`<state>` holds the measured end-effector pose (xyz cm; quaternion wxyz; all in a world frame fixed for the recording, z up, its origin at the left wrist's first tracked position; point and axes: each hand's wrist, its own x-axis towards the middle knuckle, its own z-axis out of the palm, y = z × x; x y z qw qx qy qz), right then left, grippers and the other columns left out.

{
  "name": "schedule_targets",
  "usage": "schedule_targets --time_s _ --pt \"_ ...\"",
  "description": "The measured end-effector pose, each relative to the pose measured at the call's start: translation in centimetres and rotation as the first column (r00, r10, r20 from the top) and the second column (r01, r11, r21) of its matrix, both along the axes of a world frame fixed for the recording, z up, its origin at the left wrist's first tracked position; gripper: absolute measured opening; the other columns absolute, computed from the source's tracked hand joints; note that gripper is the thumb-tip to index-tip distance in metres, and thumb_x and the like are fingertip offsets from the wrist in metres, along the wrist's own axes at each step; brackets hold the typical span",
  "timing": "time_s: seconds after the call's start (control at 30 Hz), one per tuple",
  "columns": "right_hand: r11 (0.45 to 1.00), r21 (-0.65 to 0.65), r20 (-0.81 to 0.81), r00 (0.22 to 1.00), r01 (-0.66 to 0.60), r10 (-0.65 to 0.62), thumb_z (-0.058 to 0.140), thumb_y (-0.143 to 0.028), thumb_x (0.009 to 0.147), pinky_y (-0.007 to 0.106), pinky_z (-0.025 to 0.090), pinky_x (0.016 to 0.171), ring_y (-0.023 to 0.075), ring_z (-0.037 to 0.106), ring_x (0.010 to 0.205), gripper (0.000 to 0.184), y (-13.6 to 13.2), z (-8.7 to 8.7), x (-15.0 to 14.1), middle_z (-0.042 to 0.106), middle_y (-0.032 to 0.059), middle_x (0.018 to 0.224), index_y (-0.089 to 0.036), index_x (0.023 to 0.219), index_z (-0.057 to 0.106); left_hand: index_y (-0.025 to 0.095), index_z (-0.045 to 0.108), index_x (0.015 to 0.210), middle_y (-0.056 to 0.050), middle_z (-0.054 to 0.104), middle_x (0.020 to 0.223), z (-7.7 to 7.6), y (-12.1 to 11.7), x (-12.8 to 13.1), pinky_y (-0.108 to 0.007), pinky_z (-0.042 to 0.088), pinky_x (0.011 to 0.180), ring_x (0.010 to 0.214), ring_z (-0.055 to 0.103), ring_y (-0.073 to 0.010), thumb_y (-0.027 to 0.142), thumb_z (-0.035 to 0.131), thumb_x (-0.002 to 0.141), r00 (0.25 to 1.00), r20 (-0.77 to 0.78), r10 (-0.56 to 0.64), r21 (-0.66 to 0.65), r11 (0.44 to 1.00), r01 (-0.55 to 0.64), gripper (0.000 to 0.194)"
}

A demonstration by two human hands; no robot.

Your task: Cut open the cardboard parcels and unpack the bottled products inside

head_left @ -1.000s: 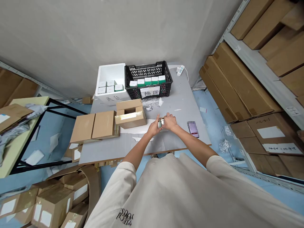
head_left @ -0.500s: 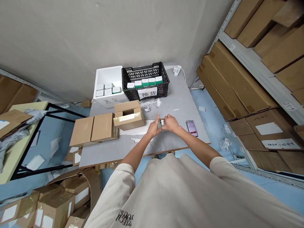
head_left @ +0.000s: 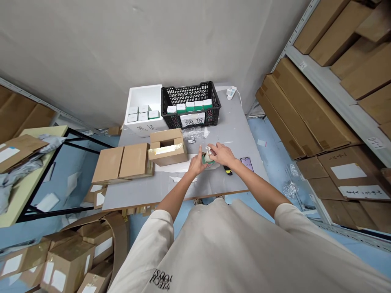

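Note:
My left hand (head_left: 196, 163) is closed around the side of a small green box (head_left: 209, 164) whose top is open. My right hand (head_left: 222, 154) pinches a small whitish item (head_left: 208, 155) that stands partly out of that box. Its exact kind is hard to make out. Beside my right wrist lies a yellow-and-black tool (head_left: 227, 170), partly hidden by the forearm. Further right rests a phone (head_left: 247, 163) with its screen lit.
At the back of the grey table (head_left: 232, 126) stand a white foam box (head_left: 134, 122) and a black crate (head_left: 215, 114), each holding several green-and-white boxes. Brown cartons (head_left: 107, 165) and an open carton (head_left: 169, 154) sit left. Loaded shelves (head_left: 320, 73) rise at right.
My right hand has risen slightly and shifted right, and more of the whitish item shows above the green box. The yellow-and-black tool has come into view. The whole view has shifted a little.

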<state>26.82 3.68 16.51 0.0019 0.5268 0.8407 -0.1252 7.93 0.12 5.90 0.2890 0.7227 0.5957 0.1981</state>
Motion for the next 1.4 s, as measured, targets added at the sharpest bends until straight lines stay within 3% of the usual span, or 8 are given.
schedule_targets --time_s 0.23,0.37,0.53,0.73,0.93,1.07,1.27,1.4 --pt "0.987 0.134 -0.158 0.985 0.093 -0.071 0.048 -0.046 0.102 0.032 0.041 0.085 0.0281 0.055 0.102 0.047 2.2 3.6 1.0 0.061 0.0114 0.11 -0.022 0.14 0.058 0.024 -0.007 0.167 -0.011 0.061 0.146 0.3 0.4 -1.0 -0.04 0.048 0.101 0.124 0.063 -0.0338 0.026 0.073 0.082 0.996 -0.045 0.08 -0.009 0.997 -0.08 0.117" --pt "0.964 0.193 -0.236 0.962 0.183 -0.136 0.043 -0.048 0.104 0.033 0.041 0.085 0.0281 0.054 0.102 0.05 3.9 4.2 2.2 0.061 0.0111 0.108 -0.02 0.144 0.055 0.023 -0.003 0.167 -0.014 0.061 0.143 -0.5 0.2 -2.4 -0.042 0.048 0.102 0.126 0.061 -0.0341 0.027 0.074 0.081 0.99 -0.077 0.121 -0.047 0.991 -0.124 0.116" --pt "0.965 0.145 -0.162 0.967 0.221 -0.197 0.049 -0.05 0.102 0.033 0.042 0.084 0.0292 0.055 0.102 0.05 4.9 0.6 2.9 0.061 0.0127 0.11 -0.021 0.14 0.057 0.023 -0.002 0.168 -0.017 0.057 0.145 -0.7 -0.6 -3.9 -0.043 0.045 0.105 0.132 0.057 -0.0346 0.026 0.074 0.08 0.987 -0.079 0.14 -0.071 0.987 -0.146 0.117" --pt "0.979 -0.016 0.005 0.98 0.201 -0.201 0.054 -0.048 0.099 0.033 0.043 0.087 0.0292 0.057 0.107 0.048 3.1 -4.8 2.1 0.06 0.0143 0.117 -0.024 0.141 0.058 0.024 0.006 0.167 -0.018 0.052 0.148 -0.6 -1.2 -5.0 -0.045 0.043 0.108 0.135 0.053 -0.0348 0.028 0.074 0.08 0.987 -0.069 0.145 -0.058 0.987 -0.149 0.111" --pt "0.977 -0.08 0.058 0.98 0.196 -0.191 0.054 -0.049 0.099 0.032 0.044 0.083 0.0277 0.059 0.104 0.043 2.0 -6.2 1.3 0.062 0.0135 0.117 -0.024 0.132 0.063 0.027 0.018 0.165 -0.017 0.039 0.161 0.0 -1.9 -5.2 -0.054 0.031 0.118 0.148 0.036 -0.0397 0.036 0.082 0.075 0.975 -0.129 0.179 -0.016 0.983 -0.183 0.11" --pt "0.981 -0.013 0.068 0.979 0.191 -0.19 0.055 -0.051 0.098 0.033 0.043 0.083 0.0288 0.059 0.104 0.042 2.5 -5.1 1.2 0.064 0.0139 0.115 -0.024 0.127 0.066 0.026 0.029 0.162 -0.017 0.026 0.168 1.8 -2.0 -4.3 -0.059 0.021 0.121 0.153 0.026 -0.042 0.038 0.078 0.08 0.968 -0.163 0.192 0.128 0.977 -0.172 0.096" --pt "0.981 0.063 0.037 0.982 0.183 -0.186 0.052 -0.054 0.097 0.031 0.041 0.078 0.0272 0.062 0.096 0.04 4.2 0.0 1.7 0.068 0.0122 0.109 -0.024 0.116 0.071 0.024 0.05 0.149 -0.012 0.054 0.149 4.1 -0.4 -0.5 -0.045 0.039 0.115 0.137 0.05 -0.0318 0.036 0.059 0.096 1.0 -0.016 -0.015 0.158 0.987 0.017 0.055" --pt "0.979 0.023 -0.031 0.979 0.201 -0.2 0.049 -0.058 0.097 0.029 0.038 0.071 0.0248 0.063 0.088 0.042 5.1 2.7 2.2 0.073 0.0092 0.102 -0.025 0.104 0.074 0.019 0.053 0.143 -0.015 0.062 0.136 4.6 0.6 2.8 -0.047 0.044 0.108 0.129 0.057 -0.0353 0.047 0.072 0.089 1.0 0.023 -0.022 0.106 0.994 0.019 0.064"
